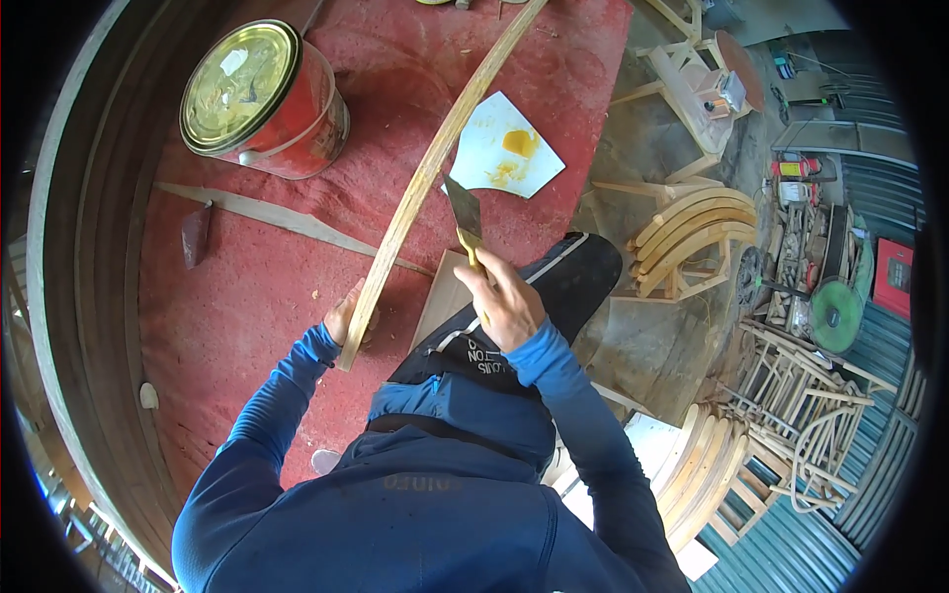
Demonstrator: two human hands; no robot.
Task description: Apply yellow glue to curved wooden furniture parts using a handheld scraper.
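Red felt is covering the worktop (247, 296), and I am noting a long curved wooden strip (435, 163) running from near left to far right across it. I am seeing the left hand (346, 318) closing its grip on the strip's near end, while the right hand (506, 301), wrapped around a putty knife (465, 222), is bringing the blade just beside the strip's middle. A paint can (262, 99) is standing well apart at far left; a white card (504, 148) smeared with yellow paste is lying just right of the strip.
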